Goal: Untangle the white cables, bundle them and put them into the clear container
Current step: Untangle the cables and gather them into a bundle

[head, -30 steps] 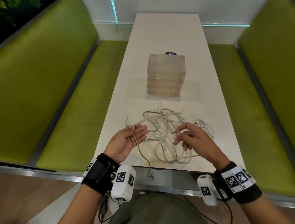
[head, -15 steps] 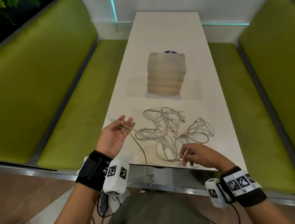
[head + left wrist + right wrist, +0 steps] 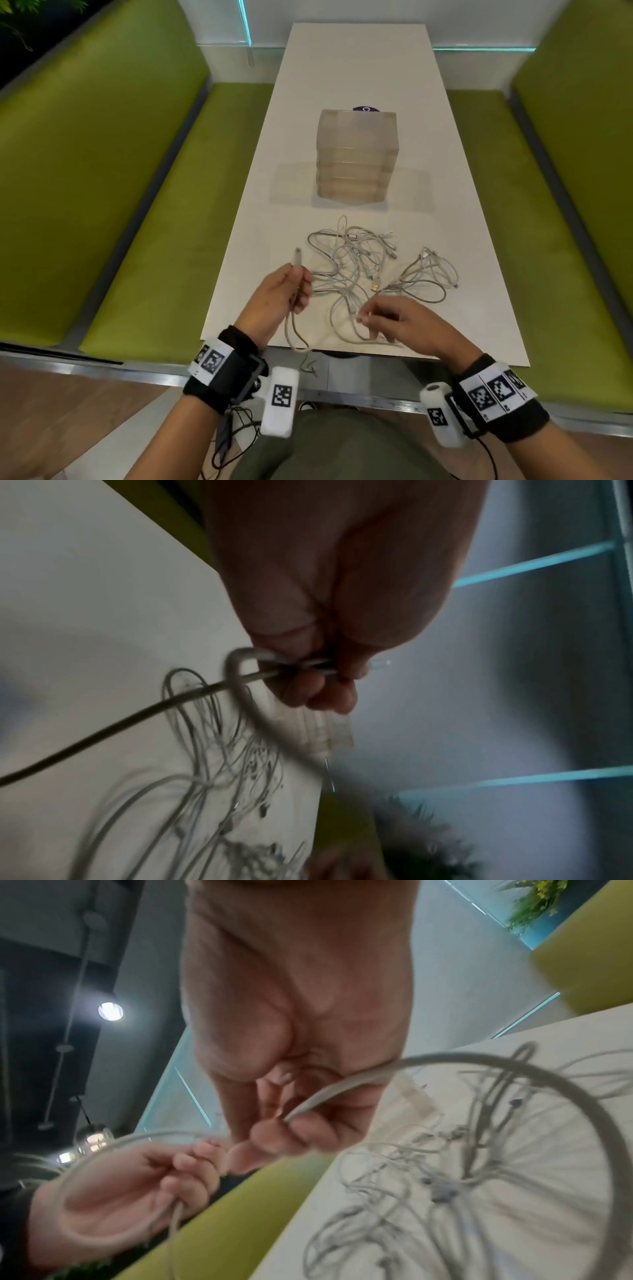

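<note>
A tangle of white cables [image 3: 352,263] lies on the white table [image 3: 359,61], near its front edge. My left hand [image 3: 298,291] grips one cable [image 3: 291,329] just below its plug [image 3: 298,255], which points away from me. In the left wrist view the fingers [image 3: 318,693] pinch a doubled bit of cable [image 3: 240,658]. My right hand [image 3: 364,317] pinches the same strand at the tangle's near side, and its fingertips [image 3: 274,1134] close on the cable [image 3: 342,1088]. The clear container [image 3: 358,154], a stack of boxes, stands beyond the tangle.
A smaller loose coil of white cable [image 3: 428,277] lies to the right of the tangle. A loop of the held cable hangs over the table's front edge [image 3: 305,349]. Green benches [image 3: 102,205] flank the table on both sides.
My left hand has moved right toward the tangle and curled its fingers round the cable that lay across its open palm. My right hand has shifted left, pinching the cable.
</note>
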The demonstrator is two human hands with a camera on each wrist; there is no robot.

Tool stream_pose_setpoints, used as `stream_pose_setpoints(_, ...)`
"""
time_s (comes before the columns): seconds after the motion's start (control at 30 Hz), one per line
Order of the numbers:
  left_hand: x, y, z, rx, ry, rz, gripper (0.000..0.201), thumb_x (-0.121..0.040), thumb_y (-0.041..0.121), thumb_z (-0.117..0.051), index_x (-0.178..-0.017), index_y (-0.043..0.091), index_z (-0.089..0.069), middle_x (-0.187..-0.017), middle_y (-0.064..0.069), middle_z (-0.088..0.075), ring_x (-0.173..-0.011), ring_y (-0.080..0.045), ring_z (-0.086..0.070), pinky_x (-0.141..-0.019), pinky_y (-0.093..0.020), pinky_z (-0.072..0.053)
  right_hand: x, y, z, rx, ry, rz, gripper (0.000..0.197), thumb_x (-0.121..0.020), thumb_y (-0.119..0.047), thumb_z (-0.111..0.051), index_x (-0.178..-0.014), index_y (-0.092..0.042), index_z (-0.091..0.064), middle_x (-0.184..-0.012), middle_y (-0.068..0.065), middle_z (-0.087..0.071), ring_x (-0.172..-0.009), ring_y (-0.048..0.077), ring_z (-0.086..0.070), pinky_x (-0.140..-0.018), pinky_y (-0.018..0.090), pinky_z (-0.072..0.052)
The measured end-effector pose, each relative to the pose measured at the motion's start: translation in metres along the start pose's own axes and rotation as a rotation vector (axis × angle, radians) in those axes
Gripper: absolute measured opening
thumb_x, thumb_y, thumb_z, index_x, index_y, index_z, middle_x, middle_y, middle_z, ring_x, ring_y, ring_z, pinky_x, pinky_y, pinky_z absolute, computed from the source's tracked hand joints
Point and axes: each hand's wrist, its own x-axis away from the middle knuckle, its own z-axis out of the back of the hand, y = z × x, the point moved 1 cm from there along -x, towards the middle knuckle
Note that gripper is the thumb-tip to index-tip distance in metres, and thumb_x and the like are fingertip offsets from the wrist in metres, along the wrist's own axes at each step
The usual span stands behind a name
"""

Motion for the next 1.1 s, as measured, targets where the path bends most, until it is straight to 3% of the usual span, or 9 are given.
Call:
stream_pose_setpoints(0.1, 0.005, -0.009, -0.023, -0.038, -0.069, 0.034, 0.027, -0.103, 0.019, -0.036, -0.092, 0.004, -0.055, -0.085, -0.011, -0.068, -0.072, -0.017, -0.066, -0.064, -0.027, -0.052, -0.013, -0.015, 0.002, -0.001, 0.228, 0.044, 0.008, -0.091, -0.020, -0.062, -0.087, -0.016, -0.068, -0.068, -0.002, -0.069, -0.053, -0.003, -0.052, -0.054, 0.013, -0.039)
stream_pose_setpoints(0.2, 0.008, -0.011, -0.033, 0.110, -0.091, 0.103, 0.023, -0.102, 0.015, -0.036, -0.097, 0.005, -0.057, -0.099, -0.019, -0.069, -0.075, -0.024, -0.068, -0.068, -0.030, -0.054, -0.022, -0.023, 0.003, 0.175, 0.279, 0.020, 0.007, -0.090, -0.023, -0.063, -0.086, -0.021, -0.069, -0.069, -0.004, -0.070, -0.051, -0.003, -0.052, -0.053, 0.014, -0.034)
stream_pose_setpoints(0.4, 0.008, -0.016, -0.033, -0.118, -0.108, -0.079, 0.029, -0.101, 0.012, -0.040, -0.119, 0.008, -0.062, -0.082, -0.006, -0.053, -0.060, -0.009, -0.038, -0.054, -0.018, -0.034, -0.028, -0.033, -0.001, 0.005, 0.216, -0.089, 0.015, -0.089, -0.027, -0.064, -0.091, -0.016, -0.054, -0.071, 0.000, -0.074, -0.046, 0.005, -0.054, -0.051, 0.022, -0.034)
stream_pose_setpoints(0.47, 0.006, -0.018, -0.031, -0.125, -0.120, -0.104, 0.028, -0.101, 0.011, -0.041, -0.118, 0.007, -0.063, -0.077, -0.009, -0.041, -0.060, -0.008, -0.035, -0.055, -0.018, -0.033, -0.030, -0.034, -0.002, -0.033, 0.207, -0.099, 0.016, -0.087, -0.028, -0.065, -0.090, -0.018, -0.052, -0.069, -0.001, -0.074, -0.054, 0.023, -0.050, -0.053, 0.029, -0.035)
stream_pose_setpoints(0.6, 0.005, -0.019, -0.034, 0.020, -0.075, -0.138, 0.025, -0.102, 0.017, -0.039, -0.109, 0.003, -0.060, -0.078, 0.005, -0.059, -0.063, -0.005, -0.042, -0.056, -0.016, -0.038, -0.033, -0.036, -0.004, -0.071, 0.117, -0.055, 0.018, -0.087, -0.029, -0.066, -0.094, -0.016, -0.055, -0.064, 0.000, -0.071, -0.045, 0.008, -0.044, -0.049, 0.022, -0.036)
stream_pose_setpoints(0.7, -0.005, -0.012, -0.027, 0.117, 0.007, -0.267, 0.025, -0.097, 0.031, -0.043, -0.089, 0.022, -0.064, -0.097, -0.002, -0.069, -0.067, -0.005, -0.054, -0.055, -0.017, -0.042, -0.036, -0.029, 0.001, 0.087, 0.059, 0.006, 0.008, -0.090, -0.028, -0.062, -0.088, -0.021, -0.059, -0.062, -0.005, -0.064, -0.053, 0.004, -0.053, -0.059, 0.022, -0.044)
stream_pose_setpoints(0.77, -0.012, 0.003, -0.009, 0.205, 0.115, -0.374, 0.030, -0.098, 0.034, -0.044, -0.078, 0.029, -0.066, -0.084, 0.004, -0.073, -0.065, -0.004, -0.061, -0.054, -0.016, -0.046, -0.039, -0.013, 0.015, 0.184, 0.068, 0.016, 0.014, -0.094, -0.022, -0.056, -0.081, -0.025, -0.061, -0.062, -0.008, -0.060, -0.057, 0.004, -0.054, -0.064, 0.025, -0.044)
stream_pose_setpoints(0.93, -0.007, 0.035, 0.049, 0.415, 0.241, -0.502, 0.025, -0.103, 0.019, -0.031, -0.085, 0.015, -0.048, -0.062, 0.006, -0.062, -0.091, -0.020, -0.067, -0.090, -0.034, -0.052, -0.037, 0.024, 0.051, 0.041, 0.183, 0.006, 0.019, -0.096, -0.015, -0.052, -0.083, -0.018, -0.066, -0.066, 0.001, -0.057, -0.065, 0.009, -0.054, -0.072, 0.025, -0.043)
stream_pose_setpoints(1.1, -0.011, 0.027, 0.038, 0.269, 0.195, -0.394, 0.017, -0.099, 0.020, -0.045, -0.087, 0.010, -0.050, -0.079, 0.001, -0.067, -0.094, -0.027, -0.069, -0.079, -0.040, -0.059, -0.044, 0.012, 0.049, 0.047, 0.231, 0.060, 0.019, -0.096, -0.023, -0.052, -0.088, -0.023, -0.069, -0.077, 0.015, -0.064, -0.065, 0.008, -0.054, -0.072, 0.027, -0.045)
